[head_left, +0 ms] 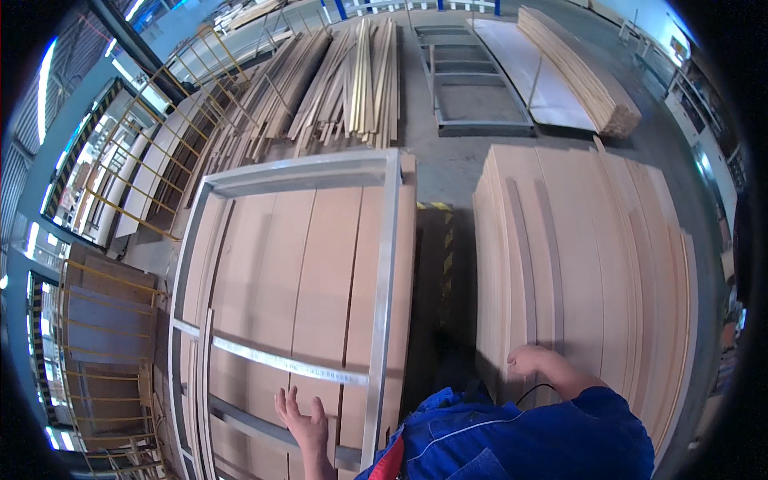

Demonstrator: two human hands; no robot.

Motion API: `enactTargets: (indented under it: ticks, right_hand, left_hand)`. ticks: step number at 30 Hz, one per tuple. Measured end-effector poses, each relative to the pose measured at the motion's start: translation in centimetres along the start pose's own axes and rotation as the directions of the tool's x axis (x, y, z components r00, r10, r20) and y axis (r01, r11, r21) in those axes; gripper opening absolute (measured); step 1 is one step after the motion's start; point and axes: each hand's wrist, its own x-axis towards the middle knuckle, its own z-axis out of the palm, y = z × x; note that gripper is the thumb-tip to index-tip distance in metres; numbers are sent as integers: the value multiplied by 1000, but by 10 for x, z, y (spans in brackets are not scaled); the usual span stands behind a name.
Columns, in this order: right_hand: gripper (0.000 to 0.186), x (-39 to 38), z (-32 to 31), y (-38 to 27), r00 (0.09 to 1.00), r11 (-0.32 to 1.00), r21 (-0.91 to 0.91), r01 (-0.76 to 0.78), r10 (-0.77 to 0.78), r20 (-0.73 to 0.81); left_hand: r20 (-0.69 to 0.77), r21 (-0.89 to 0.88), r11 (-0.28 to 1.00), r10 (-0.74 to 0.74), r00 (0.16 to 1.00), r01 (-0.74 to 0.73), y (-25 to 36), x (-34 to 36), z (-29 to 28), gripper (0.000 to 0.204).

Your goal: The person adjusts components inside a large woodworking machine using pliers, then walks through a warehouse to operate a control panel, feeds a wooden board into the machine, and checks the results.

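1. Your left hand (302,420): empty, fingers spread above the left board stack (326,264).
2. Your right hand (532,360): curled near two wood strips (522,256); can't tell its hold.
3. Metal frame (387,264) seemingly placed, over those left boards; strips lie apart, atop the right board stack (588,240).

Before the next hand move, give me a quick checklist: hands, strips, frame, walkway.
1. Left hand free: ok, fingers spread, nothing held.
2. Right hand grip: cannot tell, it is by the near ends of the dark strips, contact unclear.
3. Dark strips apart: ok, side by side on the right board stack.
4. Metal frame free of loose pieces: not ok, a narrow wooden strip lies across its crossbar.
5. Floor between stacks unobstructed: cannot tell, near end hidden.
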Motion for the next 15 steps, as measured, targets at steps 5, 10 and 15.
enactTargets:
  ticks: [5, 10, 15]
  right_hand:
    - [49, 34, -129, 37, 989, 1000, 22, -1, 4, -145]
    - [50, 39, -261, 43, 990, 983, 175, -60, 81, -115]
    - [46, 109, -381, 73, 977, 991, 131, -26, 53, -208]
  left_hand:
    - [39, -379, 925, 36, 999, -19, 105, 75, -12, 43]
    - [-220, -917, 220, 419, 881, -334, 215, 140, -43, 44]
    - [-466, -879, -142, 452, 760, -455, 337, 188, -76, 50]
